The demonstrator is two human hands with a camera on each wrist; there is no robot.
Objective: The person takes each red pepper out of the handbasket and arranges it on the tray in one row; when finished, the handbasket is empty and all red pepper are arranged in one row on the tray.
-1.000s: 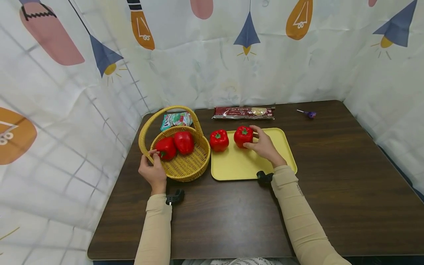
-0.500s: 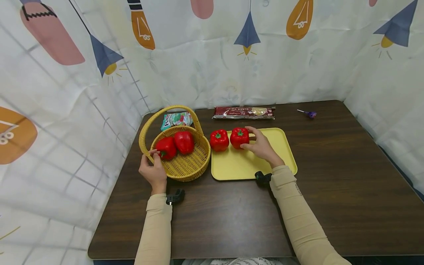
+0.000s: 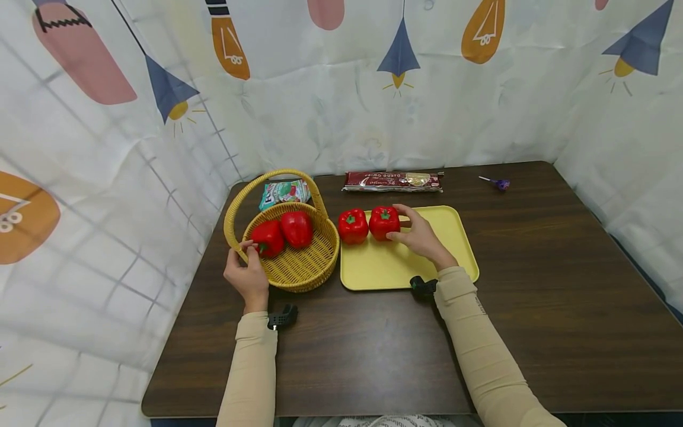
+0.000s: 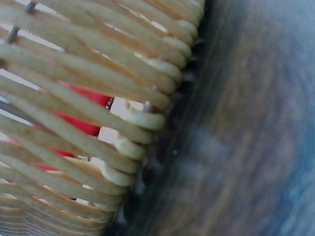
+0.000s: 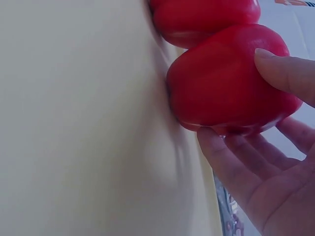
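My right hand [image 3: 421, 238] holds a red bell pepper [image 3: 384, 223] upright on the yellow tray [image 3: 373, 276], thumb on one side and fingers on the other. In the right wrist view this pepper [image 5: 226, 83] sits on the tray, close against another pepper [image 5: 206, 22]. That other bell pepper [image 3: 353, 226] stands at the tray's left end. Left of the tray, my left hand [image 3: 246, 279] grips the wicker basket [image 3: 304, 279] near the foot of its handle. Inside the basket lie two red bell peppers, one [image 3: 268, 239] nearer the left hand and one [image 3: 296, 229] behind it.
Behind the basket lies a teal snack packet [image 3: 285, 194]. A dark red spaghetti packet [image 3: 392, 182] is at the table's back edge, behind the tray. Toward the back right lies a purple lollipop [image 3: 500, 185]. A printed curtain [image 3: 331, 118] hangs around the dark wooden table [image 3: 363, 350].
The right hand has shifted left with its bell pepper, bringing it close to the pepper at the tray's left end. The left hand and the basket have stayed in place.
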